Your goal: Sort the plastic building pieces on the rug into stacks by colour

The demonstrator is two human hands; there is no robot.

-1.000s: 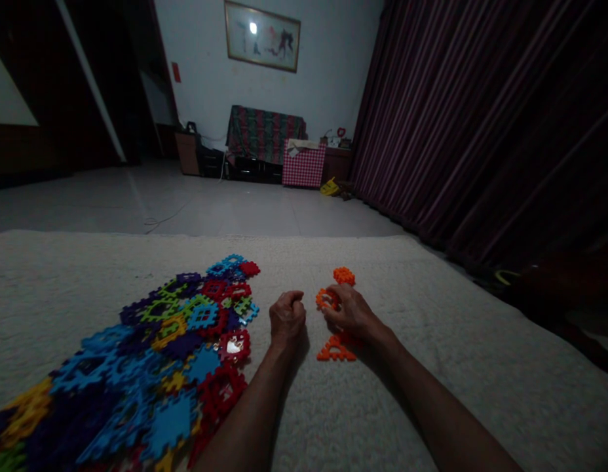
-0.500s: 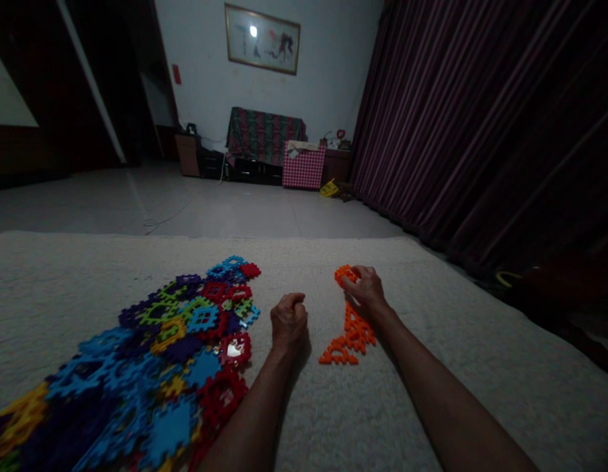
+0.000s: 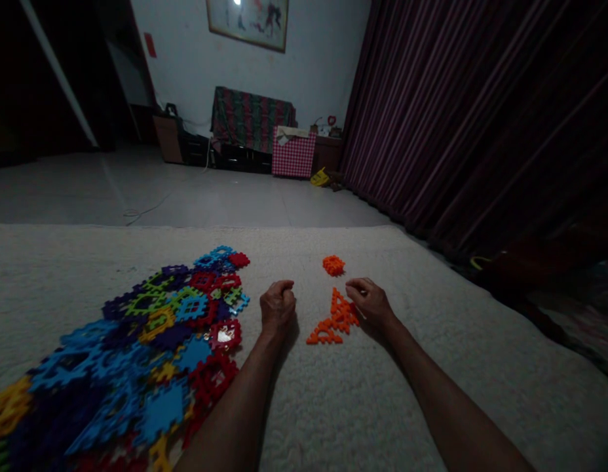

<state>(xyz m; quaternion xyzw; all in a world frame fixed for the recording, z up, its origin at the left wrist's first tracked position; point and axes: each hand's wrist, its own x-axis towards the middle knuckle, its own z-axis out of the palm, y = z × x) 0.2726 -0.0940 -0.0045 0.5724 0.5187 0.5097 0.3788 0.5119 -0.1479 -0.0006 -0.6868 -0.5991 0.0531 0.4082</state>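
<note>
My left hand [image 3: 278,307] rests on the pale quilted cover as a loose fist, with nothing showing in it. To its right lie several orange interlocking plastic pieces with toothed edges [image 3: 341,312], some of them triangular. My right hand [image 3: 370,300] hovers at the right side of these pieces, its fingers loosely curled and thumb a little apart, with nothing visible between them. Beyond both hands, a small stack of orange toothed pieces [image 3: 333,265] sits by itself. A large spread of blue, purple, red, green and yellow toothed pieces [image 3: 166,406] covers the left side.
The pale cover [image 3: 432,380] ends at a far edge, with a tiled floor [image 3: 255,200] past it. Against the wall stand a low cabinet under a patterned cloth [image 3: 252,118] and a red checked cloth [image 3: 293,152]. A purple curtain [image 3: 432,98] hangs at the right.
My right hand has let go of the orange stack and drawn back toward me, beside the other orange pieces. My left hand stays a fist. The view has tilted down slightly.
</note>
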